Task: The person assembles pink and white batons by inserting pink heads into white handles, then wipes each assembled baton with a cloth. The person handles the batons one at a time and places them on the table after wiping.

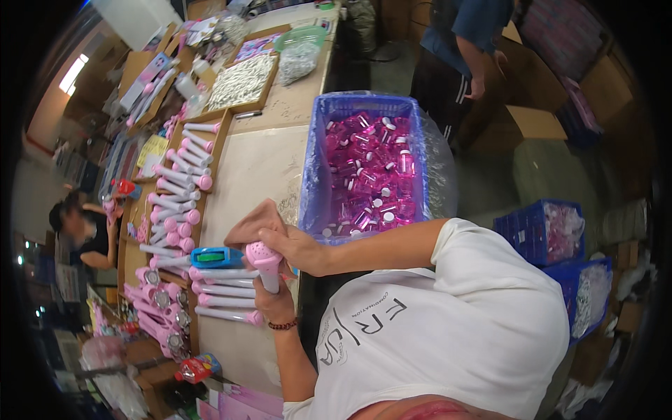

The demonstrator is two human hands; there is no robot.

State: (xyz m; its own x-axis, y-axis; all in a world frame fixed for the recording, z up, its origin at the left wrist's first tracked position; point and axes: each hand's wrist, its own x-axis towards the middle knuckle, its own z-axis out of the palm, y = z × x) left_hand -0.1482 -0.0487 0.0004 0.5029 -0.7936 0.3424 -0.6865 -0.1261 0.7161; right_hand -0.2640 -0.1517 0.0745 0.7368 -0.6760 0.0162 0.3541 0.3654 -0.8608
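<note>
Above the tabletop (262, 157), the pink toy microphone (262, 259) points its head away from the left hand (275, 302), whose fingers clamp the handle, while the right hand (302, 250), nearer the head, has its fingers closed on a cloth (253, 222).

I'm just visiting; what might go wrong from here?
The mic might slip if the left hand loosens on its handle while the right hand works a cloth at its head. The loose mics on the table could roll if bumped. The right forearm lies close to the crate, so it might nudge it.
</note>
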